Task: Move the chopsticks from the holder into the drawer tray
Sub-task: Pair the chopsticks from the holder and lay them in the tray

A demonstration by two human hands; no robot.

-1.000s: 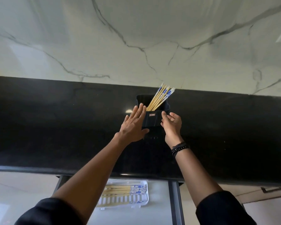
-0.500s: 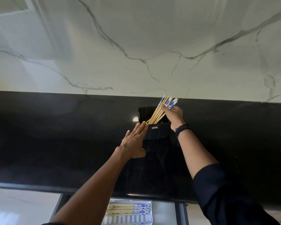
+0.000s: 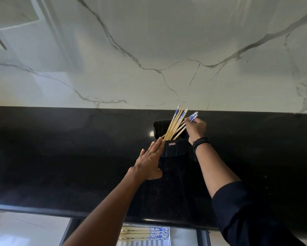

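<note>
A black holder (image 3: 175,147) stands on the black counter near the marble wall. Several bamboo chopsticks (image 3: 175,121) with blue-and-white tops lean out of it. My right hand (image 3: 196,127), with a bead bracelet at the wrist, pinches two of the chopsticks near their patterned tops, splitting them to the right of the bunch. My left hand (image 3: 151,161) lies flat with fingers together against the holder's left side. At the bottom, the open drawer holds a white tray (image 3: 145,243) with several chopsticks (image 3: 136,233) lying in it.
The black counter (image 3: 60,157) spans the whole width, with its front edge overhanging the drawer. A white marble wall (image 3: 149,50) rises behind it. A white cabinet front (image 3: 25,231) sits left of the drawer.
My right hand rose from the holder's front to the chopstick tops and closed on two, pulling them right of the bunch. My left hand stayed against the holder. The view tilted upward.
</note>
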